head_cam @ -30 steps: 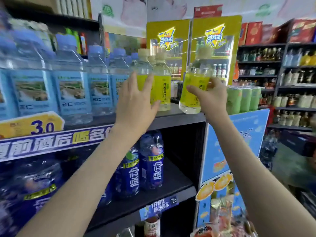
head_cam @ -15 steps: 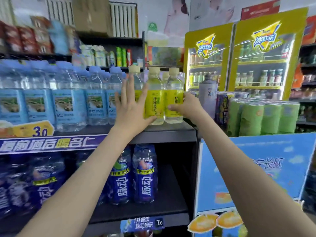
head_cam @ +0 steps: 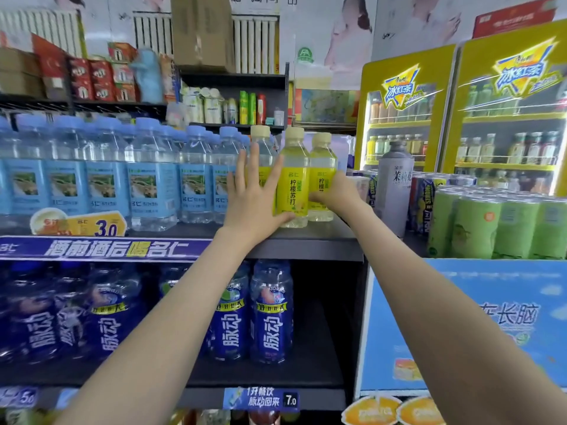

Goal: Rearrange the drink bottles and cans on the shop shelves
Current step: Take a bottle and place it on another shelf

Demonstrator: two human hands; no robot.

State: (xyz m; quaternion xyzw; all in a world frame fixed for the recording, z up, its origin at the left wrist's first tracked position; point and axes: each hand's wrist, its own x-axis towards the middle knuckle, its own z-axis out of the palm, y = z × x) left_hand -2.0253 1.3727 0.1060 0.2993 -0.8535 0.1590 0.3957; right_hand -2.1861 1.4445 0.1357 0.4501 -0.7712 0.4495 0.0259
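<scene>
At the right end of a shop's upper shelf (head_cam: 306,240), a person has both bare hands on a group of three yellow-labelled drink bottles. All three stand upright on the shelf board, long axes vertical, pale caps up and labels turned toward the camera. The left hand (head_cam: 251,197) lies flat against them with its fingers straight and spread. Its palm covers the left yellow bottle (head_cam: 260,148) and its thumb reaches across the foot of the middle yellow bottle (head_cam: 293,185). The right hand (head_cam: 333,194) curls its fingers round the lower label of the right yellow bottle (head_cam: 322,167), which stands touching the middle one.

Rows of blue-labelled water bottles (head_cam: 147,185) fill the same shelf to the left, above a yellow price tag (head_cam: 101,228) reading 3.0. Dark blue drink bottles (head_cam: 270,317) stand on the shelf below. To the right, a tall grey bottle (head_cam: 395,182) rises beside packs of green cans (head_cam: 497,222), with two yellow drinks coolers (head_cam: 405,72) behind them.
</scene>
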